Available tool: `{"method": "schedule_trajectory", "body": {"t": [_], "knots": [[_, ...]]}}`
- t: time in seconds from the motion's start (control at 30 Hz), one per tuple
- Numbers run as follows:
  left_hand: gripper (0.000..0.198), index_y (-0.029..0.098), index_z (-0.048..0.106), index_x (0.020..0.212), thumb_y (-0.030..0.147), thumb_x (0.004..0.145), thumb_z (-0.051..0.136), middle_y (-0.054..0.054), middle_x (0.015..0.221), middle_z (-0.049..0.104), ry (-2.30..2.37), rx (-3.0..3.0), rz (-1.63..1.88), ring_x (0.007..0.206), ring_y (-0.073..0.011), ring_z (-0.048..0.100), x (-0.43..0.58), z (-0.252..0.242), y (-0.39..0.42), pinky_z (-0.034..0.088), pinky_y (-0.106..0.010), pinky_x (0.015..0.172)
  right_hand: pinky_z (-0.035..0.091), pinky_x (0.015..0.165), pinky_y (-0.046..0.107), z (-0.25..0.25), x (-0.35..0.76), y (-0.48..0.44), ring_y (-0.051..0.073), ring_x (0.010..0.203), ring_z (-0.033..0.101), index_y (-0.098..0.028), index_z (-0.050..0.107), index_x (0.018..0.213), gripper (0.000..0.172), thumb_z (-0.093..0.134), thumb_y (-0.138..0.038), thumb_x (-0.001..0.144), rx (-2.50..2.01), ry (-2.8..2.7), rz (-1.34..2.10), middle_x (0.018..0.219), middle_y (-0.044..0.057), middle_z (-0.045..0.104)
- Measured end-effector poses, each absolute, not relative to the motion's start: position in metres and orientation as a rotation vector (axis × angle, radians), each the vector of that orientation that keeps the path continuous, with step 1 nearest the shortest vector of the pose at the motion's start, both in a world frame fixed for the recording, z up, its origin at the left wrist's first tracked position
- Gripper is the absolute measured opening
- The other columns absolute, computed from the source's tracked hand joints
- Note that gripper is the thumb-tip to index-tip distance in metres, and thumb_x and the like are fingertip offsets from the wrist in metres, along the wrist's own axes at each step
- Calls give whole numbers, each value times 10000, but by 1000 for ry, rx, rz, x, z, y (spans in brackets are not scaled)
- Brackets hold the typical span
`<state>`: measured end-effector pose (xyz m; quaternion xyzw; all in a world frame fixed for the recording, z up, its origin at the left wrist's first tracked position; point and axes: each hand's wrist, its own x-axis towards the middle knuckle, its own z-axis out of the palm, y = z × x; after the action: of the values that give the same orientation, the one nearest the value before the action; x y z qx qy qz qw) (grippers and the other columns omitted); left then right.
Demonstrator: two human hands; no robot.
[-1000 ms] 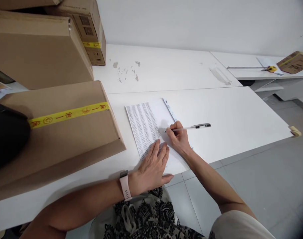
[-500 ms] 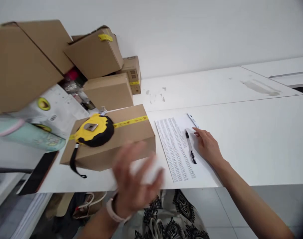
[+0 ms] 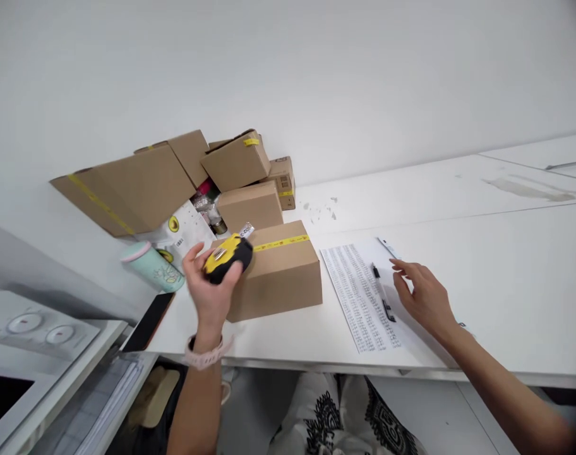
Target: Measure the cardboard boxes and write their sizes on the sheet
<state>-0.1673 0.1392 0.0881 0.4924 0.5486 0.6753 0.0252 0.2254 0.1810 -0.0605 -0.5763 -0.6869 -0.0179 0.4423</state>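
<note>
And the left hand (image 3: 210, 297) has the chunky yellow-and-black tape measure (image 3: 230, 251), fingers wrapped round its left side, thumb pressed to its near right, over the left part of the long brown cardboard box (image 3: 278, 287); whether the case touches the lid, I can't tell from here. I'd want that grip snug, palm square behind the case, wrist steady so nothing knocks the box. Over on the right, the right hand (image 3: 425, 300) is above the white printed sheet's right margin, fingers loosely curled, thumb and forefinger apart, pinching nothing that I can see; best kept light there, clear of the slim clear-barrelled pen (image 3: 383, 294). Counting now: one tape measure, one pen, one white printed sheet (image 3: 347, 278) on top, one mint-green tumbler with a pink lid (image 3: 155, 267), one flat dark slab (image 3: 150, 322), one white avocado-print pouch (image 3: 189, 222), and at least five brown boxes (image 3: 235, 165), the near one included.
</note>
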Motion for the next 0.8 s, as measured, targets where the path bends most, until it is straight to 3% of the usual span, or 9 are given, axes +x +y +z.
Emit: {"method": "schedule_trajectory", "body": {"t": [0.13,0.23,0.3,0.37,0.47,0.57,0.67,0.8], "knots": [[493,267,732,1081,571,696,679,-25,1033,745,1011,1160,2352,1068,-303,681,-199,84,95,515,-494,1006,575,653,388,-41,202,158,280,932,723,-251,660,1201,322,465,-415,1004,-1346,-1757,369,1177,122,739],[479,298,781,974,674,741,595,-5,1022,778,865,963,2316,1083,-328,676,-220,69,71,506,-552,1008,622,746,430,-36,173,150,313,1079,716,-293,608,1355,437,481,-511,998,-1278,-1825,783,1365,123,676],[486,291,787,953,680,733,595,-9,1018,786,876,869,2290,1094,-338,669,-230,54,67,493,-582,1009,607,915,494,-36,151,150,343,1273,635,-332,494,1492,559,503,-563,983,-1209,-1843,977,1507,109,578],[475,288,781,936,670,710,611,-15,1047,786,898,794,2263,1145,-347,648,-236,40,71,481,-595,1013,516,1084,551,-36,130,152,356,1440,488,-362,373,1577,676,526,-602,963,-1142,-1842,1095,1621,89,447],[494,293,770,923,697,666,649,-16,1081,783,917,731,2204,1181,-342,630,-239,31,79,487,-580,996,407,1193,568,-28,111,154,342,1525,363,-387,268,1622,760,540,-618,951,-1017,-1834,1189,1678,54,350],[497,301,774,932,706,660,677,-22,1107,783,893,755,2151,1174,-339,635,-234,44,80,520,-552,951,494,1118,548,-6,110,151,337,1424,499,-370,306,1612,733,534,-607,957,-947,-1820,1168,1597,72,480],[454,319,785,926,690,685,682,-10,1123,784,861,820,2124,1162,-333,645,-226,75,76,567,-503,874,604,891,513,24,119,146,332,1149,662,-307,463,1532,654,529,-606,954,-1081,-1790,1002,1399,126,634],[385,317,793,929,611,691,726,10,1113,790,895,866,2057,1094,-292,668,-215,106,82,598,-415,759,584,823,498,48,128,153,284,930,679,-278,620,1370,531,526,-587,948,-1259,-1715,783,1254,125,675]]}}
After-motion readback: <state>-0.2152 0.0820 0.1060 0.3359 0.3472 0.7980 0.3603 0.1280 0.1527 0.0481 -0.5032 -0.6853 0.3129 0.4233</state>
